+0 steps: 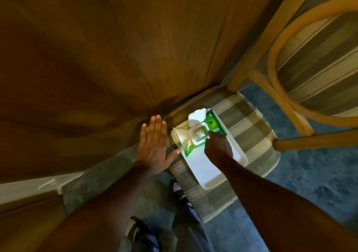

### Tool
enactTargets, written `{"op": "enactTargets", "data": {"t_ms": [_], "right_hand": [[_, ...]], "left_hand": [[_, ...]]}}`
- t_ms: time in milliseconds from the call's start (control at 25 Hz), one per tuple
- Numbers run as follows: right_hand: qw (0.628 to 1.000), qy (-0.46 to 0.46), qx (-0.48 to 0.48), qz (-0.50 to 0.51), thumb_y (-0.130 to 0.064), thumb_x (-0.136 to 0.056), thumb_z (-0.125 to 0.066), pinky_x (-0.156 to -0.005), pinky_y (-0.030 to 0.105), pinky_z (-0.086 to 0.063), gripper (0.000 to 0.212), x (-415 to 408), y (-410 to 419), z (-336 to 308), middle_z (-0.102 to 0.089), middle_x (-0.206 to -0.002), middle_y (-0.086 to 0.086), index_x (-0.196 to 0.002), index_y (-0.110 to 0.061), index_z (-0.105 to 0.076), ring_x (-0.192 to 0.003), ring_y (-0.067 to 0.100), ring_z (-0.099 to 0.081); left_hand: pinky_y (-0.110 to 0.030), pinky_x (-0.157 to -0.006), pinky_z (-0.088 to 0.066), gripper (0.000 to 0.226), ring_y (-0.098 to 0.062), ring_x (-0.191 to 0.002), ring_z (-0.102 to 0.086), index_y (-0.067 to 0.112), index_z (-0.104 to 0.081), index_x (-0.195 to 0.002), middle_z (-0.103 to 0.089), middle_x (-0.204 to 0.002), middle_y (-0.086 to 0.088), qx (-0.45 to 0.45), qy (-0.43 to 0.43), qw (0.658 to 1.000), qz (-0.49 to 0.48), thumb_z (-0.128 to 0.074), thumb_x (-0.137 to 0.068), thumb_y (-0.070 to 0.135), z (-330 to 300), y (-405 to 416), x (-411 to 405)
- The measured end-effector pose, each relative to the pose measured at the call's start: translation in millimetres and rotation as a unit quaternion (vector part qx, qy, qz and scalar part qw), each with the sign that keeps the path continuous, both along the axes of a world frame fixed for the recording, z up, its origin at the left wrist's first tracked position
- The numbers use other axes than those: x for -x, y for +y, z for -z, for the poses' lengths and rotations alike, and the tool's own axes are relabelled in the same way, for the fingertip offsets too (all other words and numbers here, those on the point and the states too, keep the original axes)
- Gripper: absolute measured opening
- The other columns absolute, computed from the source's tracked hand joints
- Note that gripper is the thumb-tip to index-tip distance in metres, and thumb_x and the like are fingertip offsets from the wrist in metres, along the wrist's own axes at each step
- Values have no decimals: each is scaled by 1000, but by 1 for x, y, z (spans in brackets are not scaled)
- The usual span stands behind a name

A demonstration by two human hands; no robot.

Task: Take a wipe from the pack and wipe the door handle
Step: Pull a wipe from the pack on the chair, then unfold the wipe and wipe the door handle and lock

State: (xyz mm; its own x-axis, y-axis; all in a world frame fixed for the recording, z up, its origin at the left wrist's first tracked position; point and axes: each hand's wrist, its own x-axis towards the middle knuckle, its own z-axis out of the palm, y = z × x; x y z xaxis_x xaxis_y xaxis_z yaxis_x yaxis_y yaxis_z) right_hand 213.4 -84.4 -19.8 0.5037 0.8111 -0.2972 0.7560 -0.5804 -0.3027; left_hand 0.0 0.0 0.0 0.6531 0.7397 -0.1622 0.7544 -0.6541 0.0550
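A green pack of wipes [214,125] lies on a white tray [205,172] set on a striped chair seat. Its white flip lid [196,119] stands open and a wipe shows in the opening [199,135]. My right hand [218,148] reaches down onto the pack, fingertips at the opening's right edge; whether they pinch the wipe I cannot tell. My left hand [154,146] is flat with fingers spread, just left of the tray, thumb close to the tray's corner. The wooden door [116,48] fills the upper left; no handle is in view.
The striped chair seat [248,120] stands against the door. Its curved wooden back and arm [286,97] rise to the right. Blue carpet [310,174] lies to the right. My legs and shoes [135,230] are at the bottom, with a pale threshold strip [29,186] at left.
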Motion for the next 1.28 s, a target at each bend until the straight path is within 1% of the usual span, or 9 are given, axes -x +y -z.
{"op": "enactTargets", "data": {"t_ms": [160,320,440,640,840,960,1040,1200,1280], "right_hand": [[998,42,6,55,-26,-93,-56,-81,40,-54,24,7,27,20,-70,-105,18,-110,-13,-68,-100,37,-67],[996,-23,81,17,-18,-94,-49,-75,34,-54,24,5,43,22,-74,-102,15,-99,-8,-70,-98,34,-71],[983,57,-58,167,-22,-83,-59,-64,30,-42,21,11,41,-18,-66,-70,13,-77,-6,-69,-75,35,-67],[832,392,-304,249,-6,-89,-60,-61,36,-50,20,78,58,-164,-58,-63,5,-69,-11,-61,-61,18,-55],[713,589,-381,25,16,-84,-61,-51,20,-56,27,186,130,-362,-74,-67,-1,-81,-10,-64,-60,11,-68],[681,606,-396,-110,15,-79,-69,-62,23,-60,30,236,152,-452,-76,-82,0,-95,-10,-67,-75,13,-73],[677,597,-403,-152,10,-77,-75,-62,24,-60,29,268,152,-498,-75,-84,2,-95,-12,-70,-76,15,-74],[649,621,-414,-147,5,-81,-72,-52,25,-58,21,302,152,-553,-73,-74,3,-75,-15,-75,-68,17,-72],[603,700,-370,-93,3,-85,-60,-56,30,-58,27,313,155,-566,-72,-78,6,-70,-15,-74,-78,23,-70]], "left_hand": [[-59,-122,-13,105,-42,-155,-13,-4,-21,-156,-18,-165,-28,-37,4,999,-15,-27,-91,77,11,12,12],[-57,-124,-9,104,-40,-155,-10,-4,-20,-157,-12,-166,-27,-36,21,999,-31,-18,-92,78,6,21,41],[-59,-123,-14,102,-43,-154,-4,-7,-21,-157,-4,-165,-29,-27,-15,997,-75,-26,-94,72,-33,24,63],[-59,-113,-32,80,-52,-141,-32,-10,-32,-148,-31,-151,-41,-159,-255,942,-147,-52,-94,45,-176,45,109],[-42,-95,-53,55,-26,-112,-63,0,-62,-131,-67,-124,-14,-145,-401,887,-175,-52,-96,41,-362,59,169],[-31,-76,-55,24,-7,-88,-70,15,-78,-106,-78,-98,7,-19,-527,825,-201,-65,-97,33,-446,66,195],[-23,-66,-54,14,-1,-75,-70,21,-78,-90,-78,-82,14,-17,-605,762,-231,-68,-96,13,-491,64,226],[-20,-55,-56,14,-5,-65,-70,13,-76,-95,-78,-73,8,-45,-703,644,-297,-63,-98,15,-550,53,285],[-25,-60,-58,16,-12,-72,-69,15,-74,-98,-77,-80,3,-47,-730,607,-311,-59,-101,19,-565,46,305]]}}
